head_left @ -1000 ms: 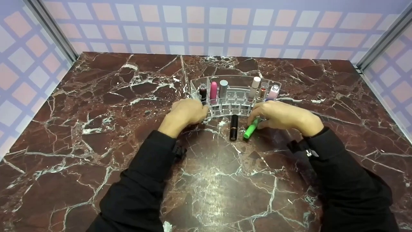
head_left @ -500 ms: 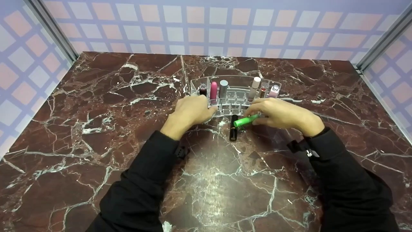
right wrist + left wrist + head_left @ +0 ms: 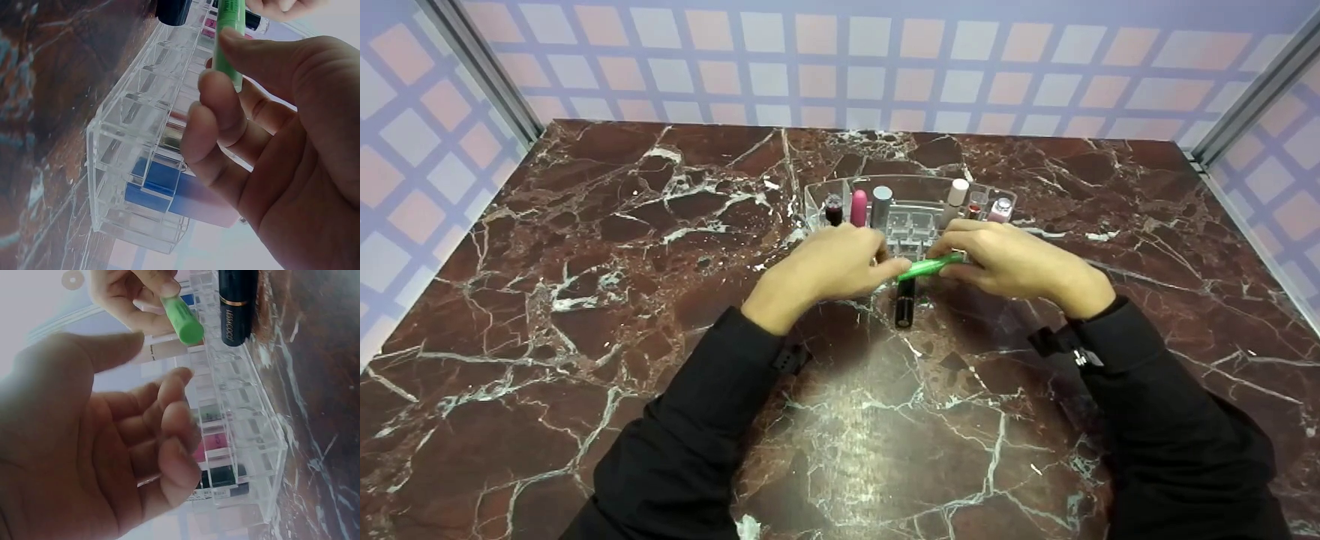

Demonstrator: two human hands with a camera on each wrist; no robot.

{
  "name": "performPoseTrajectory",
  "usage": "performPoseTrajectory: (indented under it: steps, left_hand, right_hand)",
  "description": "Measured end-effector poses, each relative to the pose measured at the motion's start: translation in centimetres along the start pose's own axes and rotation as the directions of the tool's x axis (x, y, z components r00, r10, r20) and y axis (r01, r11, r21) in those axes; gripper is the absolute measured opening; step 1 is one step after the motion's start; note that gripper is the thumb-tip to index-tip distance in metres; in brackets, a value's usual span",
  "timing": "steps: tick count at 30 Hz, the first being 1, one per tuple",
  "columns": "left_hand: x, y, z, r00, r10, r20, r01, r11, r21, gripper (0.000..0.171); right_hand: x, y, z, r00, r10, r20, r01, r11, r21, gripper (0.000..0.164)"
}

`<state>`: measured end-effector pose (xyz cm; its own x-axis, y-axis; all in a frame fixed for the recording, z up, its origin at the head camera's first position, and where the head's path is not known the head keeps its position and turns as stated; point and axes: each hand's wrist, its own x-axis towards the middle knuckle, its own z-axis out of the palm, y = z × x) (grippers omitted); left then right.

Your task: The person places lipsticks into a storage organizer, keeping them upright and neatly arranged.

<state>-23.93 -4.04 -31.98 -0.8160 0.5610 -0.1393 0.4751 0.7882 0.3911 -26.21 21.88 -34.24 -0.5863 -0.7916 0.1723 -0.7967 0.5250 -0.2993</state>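
Observation:
My right hand [image 3: 1012, 259] pinches a green lipstick tube [image 3: 928, 267] between thumb and fingers, its free end pointing left. My left hand [image 3: 836, 262] has come up to that end; in the left wrist view its thumb and fingers [image 3: 174, 422] are spread apart, loosely bent, with a gap before the tube. Below the green tube a black lipstick [image 3: 905, 306] with a gold band lies on the marble table, against the front of a clear, curved lipstick organizer [image 3: 101, 174]. The organizer stands just behind both hands.
Along the organizer's back row stand a dark bottle [image 3: 833, 210], a pink tube [image 3: 859, 208], a silver-capped tube [image 3: 880, 206], a white-capped tube [image 3: 957, 193] and a pale pink-and-blue tube [image 3: 191, 197]. Patterned panels [image 3: 870, 67] enclose the table's back and sides.
My right hand has raised the green tube off the table and turned it sideways over the black lipstick. The left hand has moved right, from the organizer's left end toward the tube.

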Motion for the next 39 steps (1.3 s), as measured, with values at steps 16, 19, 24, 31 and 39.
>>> performPoseTrajectory:
  steps: [16, 19, 24, 31, 39]
  left_hand:
    - [0.29, 0.01, 0.54, 0.994, 0.089, 0.057, -0.089, 0.996, 0.005, 0.037]
    - [0.35, -0.01, 0.64, 0.994, 0.097, 0.052, -0.098, 0.995, 0.032, 0.037]
    - [0.40, -0.04, 0.77, 0.995, 0.083, 0.058, -0.085, 0.995, 0.044, 0.035]
    - [0.51, -0.02, 0.74, 0.993, 0.096, 0.068, -0.100, 0.993, 0.057, 0.029]
    - [0.41, -0.19, 0.44, 0.994, 0.079, 0.078, -0.081, 0.996, 0.024, 0.029]
  right_hand:
    - [0.23, -0.04, 0.47, 0.998, -0.041, -0.040, 0.042, 0.999, 0.034, 0.017]
    - [0.30, -0.15, 0.50, 0.998, -0.047, -0.040, 0.049, 0.998, 0.043, 0.018]
    - [0.38, -0.30, 0.55, 0.998, -0.059, -0.032, 0.060, 0.998, 0.036, 0.020]
    - [0.35, -0.25, 0.57, 0.998, -0.059, -0.032, 0.060, 0.998, 0.032, 0.021]
    - [0.21, 0.08, 0.57, 1.000, -0.013, -0.017, 0.013, 1.000, 0.002, 0.020]
